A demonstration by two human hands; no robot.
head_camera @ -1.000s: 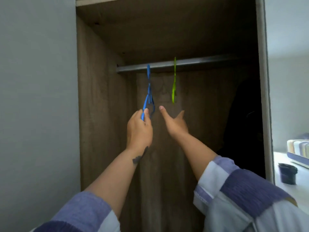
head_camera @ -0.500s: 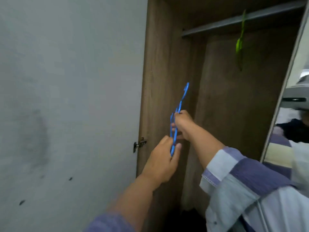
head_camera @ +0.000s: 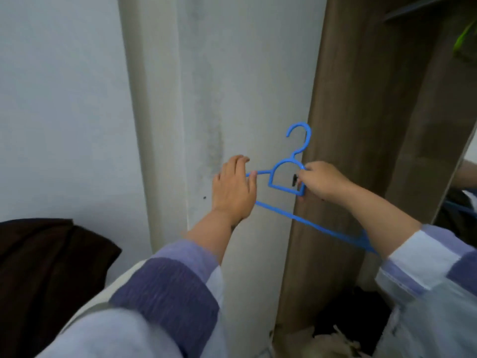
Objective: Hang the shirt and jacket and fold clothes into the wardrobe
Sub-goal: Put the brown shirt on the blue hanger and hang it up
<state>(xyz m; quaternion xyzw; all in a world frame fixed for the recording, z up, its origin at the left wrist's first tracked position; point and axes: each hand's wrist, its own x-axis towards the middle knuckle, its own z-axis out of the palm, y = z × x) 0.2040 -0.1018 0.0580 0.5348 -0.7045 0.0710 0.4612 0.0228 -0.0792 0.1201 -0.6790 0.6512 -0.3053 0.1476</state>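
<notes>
**Blue hanger held clear of the wardrobe, ready for a garment**

Nearest the camera were two forearms in striped lilac and white sleeves, reaching forward. At lower left, a dark brown garment (head_camera: 44, 267) lay bunched on a pale surface; whether it was the jacket could not be told.

Further out, both hands met on a blue plastic hanger (head_camera: 289, 187), held upright in the air with its hook pointing up. The right hand (head_camera: 321, 180) had its grip clenched around the right side of the hanger's neck loop. The left hand (head_camera: 233, 188) lay against the left shoulder bar with fingers loosely spread; its thumb seemed to touch the bar, more steadying than grasping. The hanger's long lower bar ran down and right, passing behind the right forearm.

Behind the hanger stood a pale wall and the wood-grain side panel of the wardrobe (head_camera: 343, 125). Deepest in, at top right, a green hanger (head_camera: 464, 40) hung inside, with the rail barely visible above it.

The step appeared to be carrying the hanger to a garment. To do it well, the person would likely have kept the right hand firm near the hook, freed the left to lift a collar, and fed one shoulder bar in at a time, keeping the hook clear of fabric.
</notes>
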